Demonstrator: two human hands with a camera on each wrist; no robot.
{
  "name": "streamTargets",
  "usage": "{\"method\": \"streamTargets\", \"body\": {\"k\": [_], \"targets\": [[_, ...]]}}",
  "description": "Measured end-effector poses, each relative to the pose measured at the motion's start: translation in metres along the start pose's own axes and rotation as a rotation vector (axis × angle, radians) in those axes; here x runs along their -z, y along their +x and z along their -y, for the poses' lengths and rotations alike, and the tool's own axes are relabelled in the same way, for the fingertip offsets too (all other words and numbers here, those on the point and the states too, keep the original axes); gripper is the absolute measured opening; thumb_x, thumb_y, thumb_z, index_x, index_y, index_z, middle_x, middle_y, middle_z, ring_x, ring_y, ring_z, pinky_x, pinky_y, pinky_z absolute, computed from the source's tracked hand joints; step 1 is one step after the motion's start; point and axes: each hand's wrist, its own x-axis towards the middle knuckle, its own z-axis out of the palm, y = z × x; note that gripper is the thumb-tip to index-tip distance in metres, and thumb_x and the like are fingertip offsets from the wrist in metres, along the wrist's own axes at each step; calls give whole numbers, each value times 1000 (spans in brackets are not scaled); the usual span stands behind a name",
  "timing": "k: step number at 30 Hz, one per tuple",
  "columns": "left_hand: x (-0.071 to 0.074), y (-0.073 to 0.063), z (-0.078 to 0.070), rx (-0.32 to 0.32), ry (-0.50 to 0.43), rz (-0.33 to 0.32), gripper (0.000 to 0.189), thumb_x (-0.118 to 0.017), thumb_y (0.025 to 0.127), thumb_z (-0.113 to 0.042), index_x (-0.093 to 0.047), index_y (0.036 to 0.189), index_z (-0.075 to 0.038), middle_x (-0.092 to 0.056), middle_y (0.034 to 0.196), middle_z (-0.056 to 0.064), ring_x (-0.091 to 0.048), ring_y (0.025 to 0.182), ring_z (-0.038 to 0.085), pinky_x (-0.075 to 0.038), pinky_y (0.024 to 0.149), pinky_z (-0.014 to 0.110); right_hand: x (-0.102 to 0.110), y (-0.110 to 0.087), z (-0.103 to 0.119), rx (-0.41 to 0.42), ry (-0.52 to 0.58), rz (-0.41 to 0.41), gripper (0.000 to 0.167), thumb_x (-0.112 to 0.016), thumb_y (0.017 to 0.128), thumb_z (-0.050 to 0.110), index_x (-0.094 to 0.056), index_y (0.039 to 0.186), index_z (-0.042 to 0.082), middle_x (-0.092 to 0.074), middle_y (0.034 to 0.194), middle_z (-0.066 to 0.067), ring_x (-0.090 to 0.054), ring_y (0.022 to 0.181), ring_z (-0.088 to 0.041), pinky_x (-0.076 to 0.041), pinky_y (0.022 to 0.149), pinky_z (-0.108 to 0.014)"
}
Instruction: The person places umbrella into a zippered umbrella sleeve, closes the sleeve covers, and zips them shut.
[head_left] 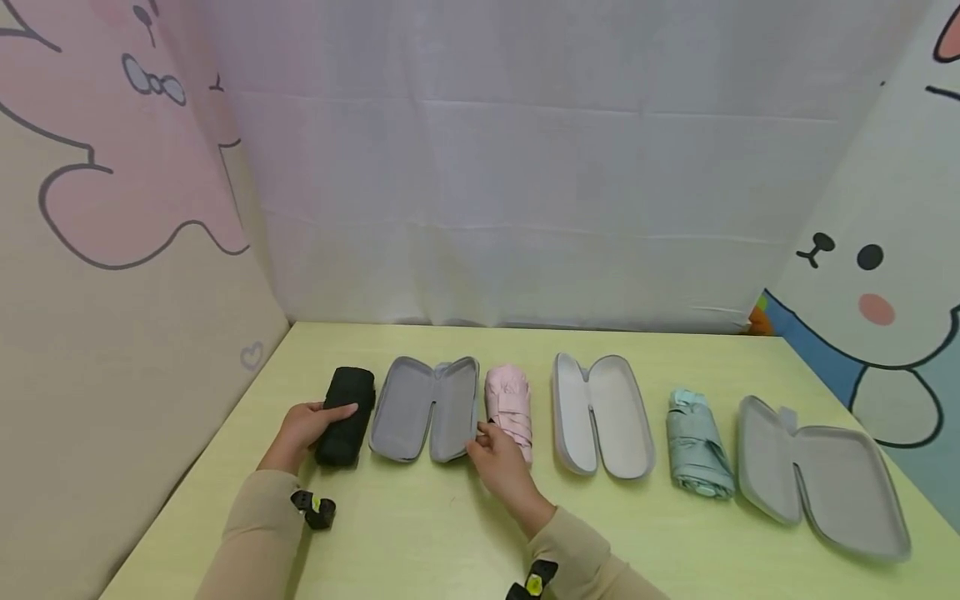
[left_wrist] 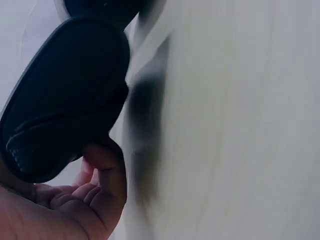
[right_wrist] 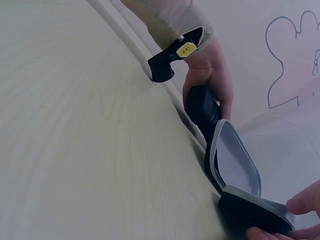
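Note:
My left hand (head_left: 303, 427) grips a black folded umbrella (head_left: 348, 433) from its left side, thumb laid across the top. Seen in the left wrist view, the dark umbrella (left_wrist: 70, 85) stands above the table with fingers curled under its lower end. Just right of it lies an open zip case (head_left: 401, 412) with grey lining and a dark shell. My right hand (head_left: 501, 467) pinches the near right edge of that case. In the right wrist view, thumb and fingers hold the rim of the case (right_wrist: 257, 207) from both sides.
A pink folded umbrella (head_left: 510, 400) lies beside the right hand. Farther right are an open white-lined case (head_left: 626, 417), a teal folded umbrella (head_left: 699, 450) and a larger open grey case (head_left: 855, 483). A white cloth wall (head_left: 525, 208) rises behind the table.

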Motion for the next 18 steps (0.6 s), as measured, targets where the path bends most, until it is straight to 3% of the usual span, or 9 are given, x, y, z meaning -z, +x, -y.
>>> {"method": "streamTargets", "body": {"k": [4, 8, 12, 18], "targets": [[-2, -5, -7, 6, -86, -25, 96, -68, 81, -47, -23, 140, 13, -37, 134, 31, -41, 120, 41, -35, 98, 47, 1, 0, 1, -4, 11, -2, 42, -58, 88, 4, -45, 122, -18, -61, 97, -22, -62, 86, -30, -51, 74, -36], [-7, -13, -21, -17, -152, -65, 96, -69, 81, -47, -21, 141, 11, -37, 134, 30, -42, 120, 38, -34, 100, 45, 2, -1, 1, 6, -1, -6, 41, -58, 88, 3, -46, 121, -18, -61, 94, -21, -62, 83, -28, -51, 72, -35], [-15, -20, -35, -64, -141, -94, 92, -70, 80, -47, -28, 140, 9, -43, 131, 27, -46, 115, 36, -37, 96, 45, 2, 0, 1, 0, 0, -6, 40, -58, 89, 3, -47, 121, -18, -61, 94, -19, -61, 84, -27, -51, 72, -34], [-30, -27, -51, -145, -24, -127, 83, -73, 78, -44, -39, 134, 8, -51, 123, 27, -52, 107, 36, -43, 90, 45, 1, 0, 0, -1, 8, -2, 40, -57, 89, 3, -47, 121, -18, -61, 94, -19, -62, 83, -27, -51, 71, -34]]}}
